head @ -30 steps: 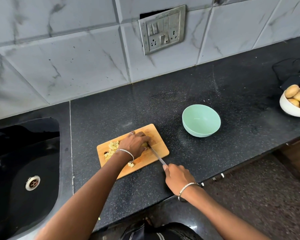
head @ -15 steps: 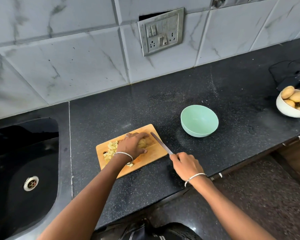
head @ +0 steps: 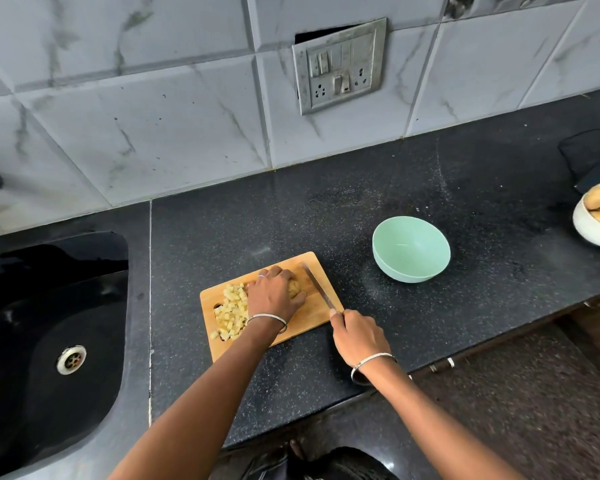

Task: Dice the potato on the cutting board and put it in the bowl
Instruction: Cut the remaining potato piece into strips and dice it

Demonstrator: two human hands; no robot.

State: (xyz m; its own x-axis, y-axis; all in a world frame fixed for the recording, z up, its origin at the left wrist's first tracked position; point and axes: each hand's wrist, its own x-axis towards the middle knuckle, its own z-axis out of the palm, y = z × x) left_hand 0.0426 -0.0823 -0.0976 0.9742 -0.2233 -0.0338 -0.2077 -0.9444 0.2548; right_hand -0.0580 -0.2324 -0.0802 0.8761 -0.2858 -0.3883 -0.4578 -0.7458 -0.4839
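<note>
A wooden cutting board (head: 317, 315) lies on the black counter. Several pale potato cubes (head: 232, 311) are heaped on its left half. My left hand (head: 273, 295) curls over the uncut piece of potato (head: 296, 288) in the board's middle and holds it down. My right hand (head: 358, 336) grips the handle of a knife (head: 317, 287), just off the board's near right corner. The blade slants across the board's right side, just right of the potato piece. A mint-green bowl (head: 411, 249) stands to the right of the board, with nothing visible inside.
A black sink (head: 49, 334) with a metal drain fills the left. At the right edge stands a white bowl (head: 591, 230) of whole potatoes, with dark items behind it. A socket plate (head: 340, 65) sits on the tiled wall. The counter's front edge runs near my right wrist.
The knife left the potato, swung out to the right, and now lies over the board's right side again. My left hand stayed on the potato piece.
</note>
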